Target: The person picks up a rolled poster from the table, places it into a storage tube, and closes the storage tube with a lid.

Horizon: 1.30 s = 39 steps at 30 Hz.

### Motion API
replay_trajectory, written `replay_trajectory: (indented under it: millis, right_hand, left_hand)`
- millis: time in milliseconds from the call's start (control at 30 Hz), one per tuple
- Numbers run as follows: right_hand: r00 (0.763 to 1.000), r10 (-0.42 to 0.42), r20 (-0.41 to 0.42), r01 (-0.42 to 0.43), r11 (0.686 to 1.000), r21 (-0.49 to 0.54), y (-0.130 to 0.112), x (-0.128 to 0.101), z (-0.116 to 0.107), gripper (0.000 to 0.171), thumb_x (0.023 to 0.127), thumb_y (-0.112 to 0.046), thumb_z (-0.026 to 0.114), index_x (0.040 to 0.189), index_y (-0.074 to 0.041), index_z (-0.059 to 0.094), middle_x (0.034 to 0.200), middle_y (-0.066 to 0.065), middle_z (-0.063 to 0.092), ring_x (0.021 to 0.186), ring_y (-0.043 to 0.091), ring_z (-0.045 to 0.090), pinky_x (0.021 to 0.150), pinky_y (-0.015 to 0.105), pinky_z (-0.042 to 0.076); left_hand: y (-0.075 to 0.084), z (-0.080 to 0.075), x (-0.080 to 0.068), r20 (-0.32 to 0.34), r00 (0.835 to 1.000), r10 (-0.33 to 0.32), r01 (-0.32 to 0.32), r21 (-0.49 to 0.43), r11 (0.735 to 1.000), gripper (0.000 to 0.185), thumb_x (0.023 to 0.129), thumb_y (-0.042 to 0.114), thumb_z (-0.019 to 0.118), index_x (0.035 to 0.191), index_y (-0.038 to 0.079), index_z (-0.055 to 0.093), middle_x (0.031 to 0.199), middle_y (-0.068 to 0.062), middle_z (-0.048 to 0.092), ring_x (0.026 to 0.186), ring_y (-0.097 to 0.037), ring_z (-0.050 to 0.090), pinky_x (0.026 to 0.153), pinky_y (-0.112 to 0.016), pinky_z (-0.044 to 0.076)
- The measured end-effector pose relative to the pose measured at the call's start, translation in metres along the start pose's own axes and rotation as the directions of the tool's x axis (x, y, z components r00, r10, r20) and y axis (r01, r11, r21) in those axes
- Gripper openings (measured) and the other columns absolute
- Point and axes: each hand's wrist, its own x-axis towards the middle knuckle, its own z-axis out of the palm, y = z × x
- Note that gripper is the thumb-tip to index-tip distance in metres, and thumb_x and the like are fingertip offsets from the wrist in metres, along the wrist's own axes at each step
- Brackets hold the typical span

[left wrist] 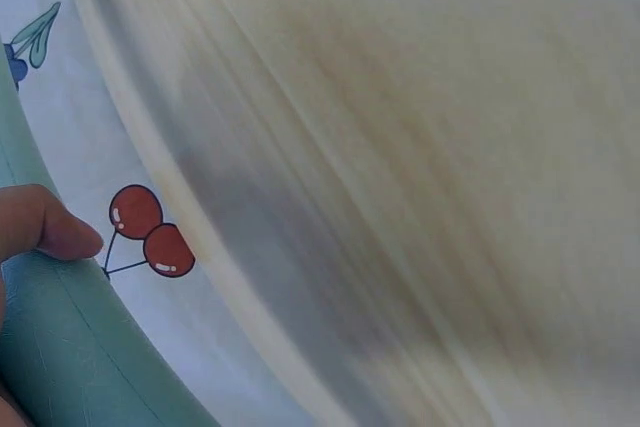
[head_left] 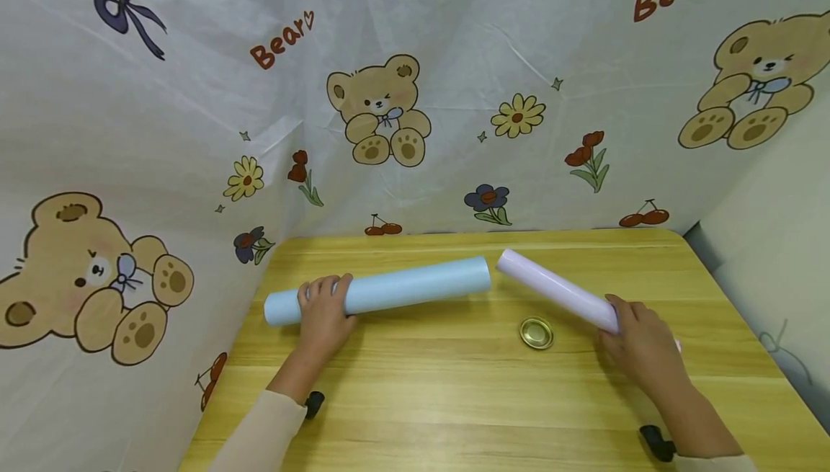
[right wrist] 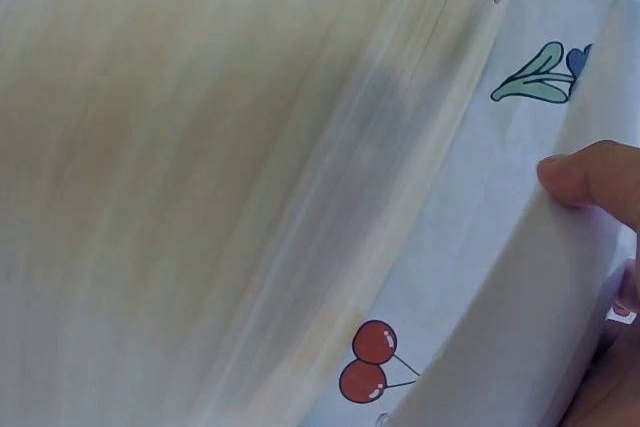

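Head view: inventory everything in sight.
Wood-grain table: 1, yellow, centre
White bear-print sheeting: 1 backdrop, white, behind and left
Glossy blue tube: 1, light blue, left of centre
Slimmer lilac tube: 1, pale lilac, right of centre
Round gold metallic disc: 1, gold, on table near lilac tube
Thin grey string: 1, grey, far right
Cream sleeves: 2, cream, bottom edge
Black wrist pieces: 2, black, at wrists
Left grip: 1, bare, around blue tube
Right grip: 1, bare, around lilac tube
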Motion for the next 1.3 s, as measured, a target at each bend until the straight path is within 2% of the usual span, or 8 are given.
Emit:
replay_trajectory:
  millis: [200, 567, 1067, 1300]
  right_hand:
    - [0.999, -0.026, -0.040, 0.026, 1.000, 0.003, 0.001, 0.004, -0.006, 0.063, 0.071, -0.013, 0.083, 0.125, 0.008, 0.058, 0.109, 0.034, 0.062, 0.093, 0.053, 0.060, 0.078, 0.066, 0.046]
    - [0.989, -0.104, -0.102, 0.104, 0.995, -0.006, 0.002, 0.005, -0.019, 0.063, 0.065, -0.012, 0.085, 0.122, 0.003, 0.061, 0.108, 0.029, 0.063, 0.093, 0.050, 0.061, 0.078, 0.066, 0.045]
    - [0.981, -0.174, -0.090, 0.178, 0.983, 0.049, 0.002, -0.001, -0.022, 0.069, 0.061, -0.008, 0.089, 0.124, -0.006, 0.061, 0.108, 0.021, 0.061, 0.096, 0.042, 0.058, 0.082, 0.062, 0.041]
    - [0.977, -0.193, -0.093, 0.196, 0.981, 0.014, 0.001, 0.000, -0.025, 0.072, 0.059, -0.011, 0.091, 0.125, -0.010, 0.064, 0.108, 0.020, 0.062, 0.096, 0.040, 0.059, 0.083, 0.061, 0.041]
  left_hand:
    - [0.000, -0.007, -0.001, -0.020, 1.000, 0.019, -0.019, 0.001, 1.000, 0.081, 0.069, 0.017, 0.091, 0.140, 0.016, 0.053, 0.134, -0.016, 0.058, 0.127, -0.041, 0.049, 0.116, -0.063, 0.023]
    - [-0.005, -0.013, -0.004, -0.067, 0.995, 0.069, -0.070, -0.007, 0.998, 0.081, 0.067, 0.016, 0.093, 0.139, 0.016, 0.054, 0.130, -0.015, 0.059, 0.124, -0.039, 0.051, 0.115, -0.064, 0.023]
    - [-0.010, -0.016, -0.003, -0.092, 0.988, 0.121, -0.123, -0.019, 0.992, 0.080, 0.065, 0.013, 0.092, 0.136, 0.015, 0.056, 0.127, -0.014, 0.059, 0.123, -0.039, 0.052, 0.115, -0.065, 0.023]
    - [-0.011, -0.015, -0.004, -0.095, 0.985, 0.143, -0.145, -0.021, 0.989, 0.080, 0.064, 0.013, 0.093, 0.136, 0.017, 0.056, 0.127, -0.013, 0.059, 0.123, -0.038, 0.051, 0.115, -0.065, 0.022]
